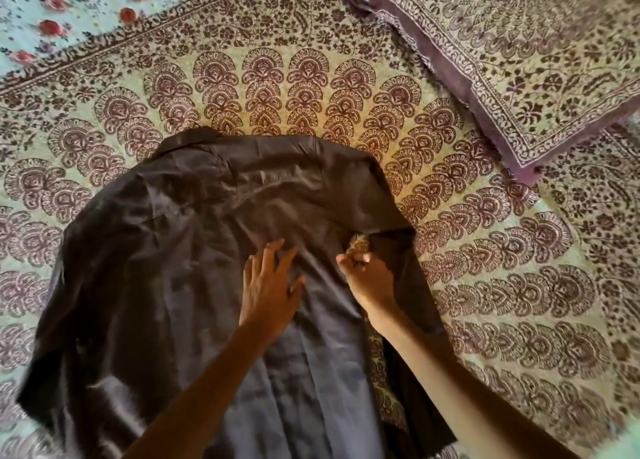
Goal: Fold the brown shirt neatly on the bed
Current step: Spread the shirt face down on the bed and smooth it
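The brown shirt [180, 251] lies spread flat on the patterned bedspread [502, 285], collar end away from me. My left hand [268, 285] rests flat on the middle of the shirt with fingers apart. My right hand [369, 278] is just to its right, fingers pinched on the shirt's right edge near the underarm. The right sleeve [401, 251] hangs folded down beside that hand. A strip of bedspread shows between the shirt body and the sleeve.
A pillow [519, 60] in matching brown print lies at the upper right. A pale blue floral sheet [52, 15] shows at the upper left. Bedspread extends around the shirt on every side.
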Motion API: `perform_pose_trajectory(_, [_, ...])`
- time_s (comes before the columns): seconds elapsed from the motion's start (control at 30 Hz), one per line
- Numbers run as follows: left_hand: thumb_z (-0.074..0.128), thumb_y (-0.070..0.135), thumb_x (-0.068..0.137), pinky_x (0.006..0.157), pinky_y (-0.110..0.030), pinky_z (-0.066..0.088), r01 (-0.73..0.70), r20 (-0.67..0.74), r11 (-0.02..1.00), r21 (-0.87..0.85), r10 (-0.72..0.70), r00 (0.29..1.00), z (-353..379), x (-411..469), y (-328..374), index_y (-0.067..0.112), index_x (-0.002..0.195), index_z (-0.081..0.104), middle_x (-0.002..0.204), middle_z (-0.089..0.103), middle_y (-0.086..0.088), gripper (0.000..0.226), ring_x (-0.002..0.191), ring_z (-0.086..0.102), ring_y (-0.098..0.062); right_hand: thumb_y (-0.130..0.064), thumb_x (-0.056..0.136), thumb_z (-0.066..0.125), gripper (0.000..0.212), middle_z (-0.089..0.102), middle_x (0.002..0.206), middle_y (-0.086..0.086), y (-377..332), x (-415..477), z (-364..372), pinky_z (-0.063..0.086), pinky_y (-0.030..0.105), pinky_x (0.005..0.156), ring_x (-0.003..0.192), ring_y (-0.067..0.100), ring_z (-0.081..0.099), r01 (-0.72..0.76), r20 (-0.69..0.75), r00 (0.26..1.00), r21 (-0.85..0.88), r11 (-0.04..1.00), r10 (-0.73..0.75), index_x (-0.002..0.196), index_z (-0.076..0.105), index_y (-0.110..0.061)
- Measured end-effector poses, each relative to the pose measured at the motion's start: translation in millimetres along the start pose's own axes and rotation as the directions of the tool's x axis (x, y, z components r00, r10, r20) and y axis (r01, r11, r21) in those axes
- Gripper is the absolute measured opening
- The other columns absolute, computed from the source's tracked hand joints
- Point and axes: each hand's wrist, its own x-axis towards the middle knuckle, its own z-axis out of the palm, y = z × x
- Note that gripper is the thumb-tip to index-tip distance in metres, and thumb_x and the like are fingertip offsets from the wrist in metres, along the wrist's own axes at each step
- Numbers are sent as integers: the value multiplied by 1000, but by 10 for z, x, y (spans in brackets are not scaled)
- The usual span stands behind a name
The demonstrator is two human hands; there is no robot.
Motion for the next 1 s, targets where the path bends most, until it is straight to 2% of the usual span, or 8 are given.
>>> perform_pose_trajectory(0.1, [62,46,83,106,-51,37,-21,89,999,45,17,996,103,-305,-14,29,138,45,148,37,-4,61,132,39,-30,-38,76,79,38,70,109,7,-112,14,36,52,34,86,99,22,65,-255,211,962,470,845,173,103,68,-12])
perform_pose_trajectory(0.23, [63,47,82,110,-53,31,-41,188,996,79,25,982,89,-356,-44,28,143,39,154,29,-6,68,142,27,-31,-26,72,82,32,74,92,5,-117,51,-92,54,37,86,91,22,67,-378,448,882,488,787,146,98,71,-12])
perform_pose_trajectory(0.37, [61,44,85,113,-50,25,-56,270,993,101,26,962,0,-320,-60,30,147,31,157,20,-4,71,145,19,-31,-24,69,84,27,74,103,6,156,-82,-228,50,37,96,102,24,67,-359,445,888,513,780,116,94,76,-14])
perform_pose_trajectory(0.57, [58,41,89,112,-62,18,-22,408,982,188,-57,911,-73,-381,44,34,151,11,160,1,2,78,148,2,-27,-41,92,60,33,62,73,2,851,-480,-424,41,26,53,62,15,57,-195,8,978,357,913,206,97,67,-9])
perform_pose_trajectory(0.67, [61,33,86,109,-54,31,-11,259,989,145,-28,966,-94,-513,290,25,143,32,151,25,-6,64,138,30,-33,-45,83,67,52,57,114,13,1244,-680,-418,51,40,78,103,33,59,-87,-316,948,-160,983,32,120,52,-12])
perform_pose_trajectory(0.77, [61,34,86,96,-47,42,-66,199,994,81,49,979,-12,-775,545,24,134,44,138,38,-4,52,123,44,-30,-54,69,75,84,43,132,14,1403,-879,-381,48,47,90,119,37,50,-88,-255,966,-505,858,-51,133,35,-17])
perform_pose_trajectory(0.9, [56,46,88,100,-50,43,-95,383,994,48,70,921,175,-1102,721,26,141,34,143,30,-6,60,129,35,-32,-29,86,66,27,67,97,8,1426,-812,-541,51,33,69,86,27,67,92,-188,956,-533,841,-224,105,56,-12])
perform_pose_trajectory(1.0, [58,47,86,99,-53,44,-120,397,990,80,79,914,230,-1193,746,29,143,31,147,25,-5,65,131,31,-32,-24,89,65,29,65,99,10,1387,-583,-960,47,30,58,76,21,60,166,-461,779,-503,848,-426,110,57,-7])
